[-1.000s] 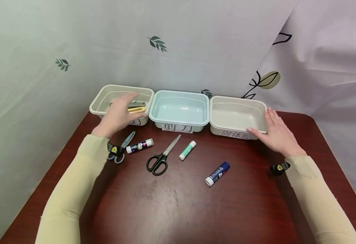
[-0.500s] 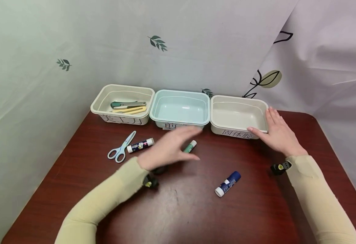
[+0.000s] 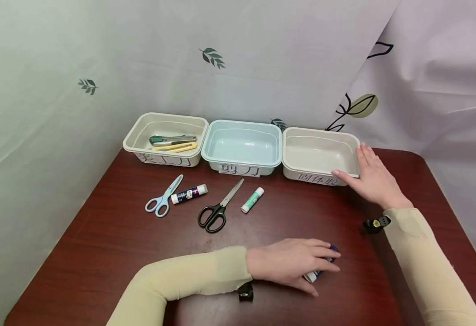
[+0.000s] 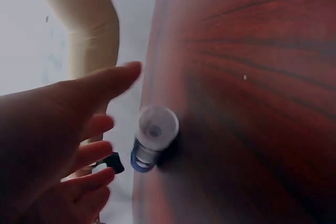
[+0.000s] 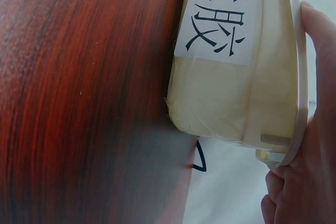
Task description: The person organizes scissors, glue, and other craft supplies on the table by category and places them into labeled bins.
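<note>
A blue glue stick with a white end (image 3: 312,276) lies near the front right of the table, partly hidden under my left hand (image 3: 288,262). My fingers there are spread and extended over it. In the left wrist view a gap shows between the hand and the glue stick (image 4: 156,129). My right hand (image 3: 374,181) rests at the front right corner of the right beige bin (image 3: 319,172), its thumb at the front rim and its straight fingers along the right side. The right wrist view shows that bin's paper label (image 5: 218,19) close up.
Beside the right bin stand a light blue bin (image 3: 242,165) and a left beige bin (image 3: 140,122) with several utility knives (image 3: 174,144). Light blue scissors (image 3: 162,199), a dark glue stick (image 3: 189,194), black-handled scissors (image 3: 217,213) and a green glue stick (image 3: 252,200) lie before them.
My left hand has come from the left bin across the table to the front right. The blue glue stick has rolled toward the front right. My right hand has stayed at the bin.
</note>
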{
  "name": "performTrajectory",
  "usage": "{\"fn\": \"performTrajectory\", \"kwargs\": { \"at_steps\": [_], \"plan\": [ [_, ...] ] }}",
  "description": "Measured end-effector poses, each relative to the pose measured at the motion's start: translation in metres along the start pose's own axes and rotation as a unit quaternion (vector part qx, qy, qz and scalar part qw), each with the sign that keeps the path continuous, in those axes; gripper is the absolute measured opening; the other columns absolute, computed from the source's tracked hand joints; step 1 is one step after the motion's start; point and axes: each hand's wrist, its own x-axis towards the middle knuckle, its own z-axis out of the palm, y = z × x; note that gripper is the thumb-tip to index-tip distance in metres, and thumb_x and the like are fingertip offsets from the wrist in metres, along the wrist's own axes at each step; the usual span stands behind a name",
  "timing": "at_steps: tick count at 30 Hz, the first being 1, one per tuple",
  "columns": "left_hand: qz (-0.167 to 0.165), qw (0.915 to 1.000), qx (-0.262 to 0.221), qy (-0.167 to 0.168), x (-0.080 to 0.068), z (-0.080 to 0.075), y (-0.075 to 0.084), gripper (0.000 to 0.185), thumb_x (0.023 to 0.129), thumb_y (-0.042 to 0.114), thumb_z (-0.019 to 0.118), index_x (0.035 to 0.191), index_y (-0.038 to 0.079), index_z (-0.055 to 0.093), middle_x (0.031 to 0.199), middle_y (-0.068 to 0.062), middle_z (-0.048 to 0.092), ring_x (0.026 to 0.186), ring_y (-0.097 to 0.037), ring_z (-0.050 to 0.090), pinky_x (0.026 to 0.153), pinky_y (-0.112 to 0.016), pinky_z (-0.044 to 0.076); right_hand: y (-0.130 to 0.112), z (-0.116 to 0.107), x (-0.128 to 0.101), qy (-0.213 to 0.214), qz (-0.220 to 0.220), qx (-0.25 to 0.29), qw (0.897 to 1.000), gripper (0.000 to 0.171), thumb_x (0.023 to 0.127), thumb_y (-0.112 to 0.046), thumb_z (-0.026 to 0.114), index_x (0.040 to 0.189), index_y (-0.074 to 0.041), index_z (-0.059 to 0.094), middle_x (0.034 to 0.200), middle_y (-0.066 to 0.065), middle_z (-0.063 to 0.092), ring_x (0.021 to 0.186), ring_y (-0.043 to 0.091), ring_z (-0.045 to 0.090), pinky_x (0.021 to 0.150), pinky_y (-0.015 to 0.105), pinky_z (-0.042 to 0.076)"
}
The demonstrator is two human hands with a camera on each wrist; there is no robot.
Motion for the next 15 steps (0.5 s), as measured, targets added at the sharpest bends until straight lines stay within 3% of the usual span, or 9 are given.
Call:
{"fn": "performTrajectory", "kwargs": {
  "at_steps": [4, 15],
  "plan": [
    [0.013, 0.9995, 0.014, -0.027, 0.001, 0.002, 0.000, 0.050, 0.095, 0.047, 0.071, 0.141, 0.029, 0.062, 0.155, 0.007, 0.043, 0.145, -0.008, 0.031, 0.113, -0.013, 0.018, 0.000, 0.001, -0.001, -0.003, 0.002, 0.000, 1.000, 0.105, 0.098, -0.063, 0.051, 0.158, 0.009, 0.004, 0.165, 0.026, -0.003, 0.153, 0.037, -0.004, 0.122, 0.052, 0.003],
    [-0.040, 0.9983, 0.043, -0.003, -0.007, 0.004, -0.019, 0.041, 0.097, 0.034, 0.072, 0.136, 0.024, 0.065, 0.149, 0.001, 0.050, 0.134, -0.009, 0.046, 0.107, -0.017, 0.035, -0.001, 0.000, 0.000, -0.003, 0.002, 0.001, 1.000, 0.105, 0.098, -0.063, 0.052, 0.158, 0.009, 0.004, 0.165, 0.025, -0.004, 0.153, 0.036, -0.006, 0.122, 0.051, 0.002]
  ]
}}
